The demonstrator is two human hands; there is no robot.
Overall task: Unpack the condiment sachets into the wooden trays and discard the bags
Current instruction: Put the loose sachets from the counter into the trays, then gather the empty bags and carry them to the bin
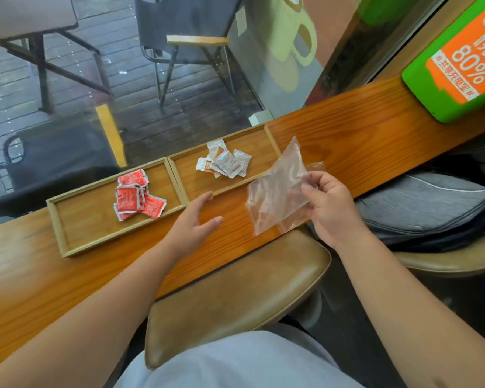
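Two wooden trays lie side by side on the counter. The left tray (76, 228) holds a pile of red sachets (136, 197). In the right tray (252, 144) lies a heap of white and orange sachets (224, 162). My right hand (329, 204) holds clear plastic bags (277, 191), which look empty, above the counter just right of the right tray. My left hand (198, 219) hovers with fingers apart over the counter, its fingertips at the near edge of the right tray.
The wooden counter (347, 141) runs along a window. A green and orange box (457, 65) stands at the far right. A brown stool seat (235, 292) sits under the counter's edge; a grey bag (426, 203) rests on another seat to the right.
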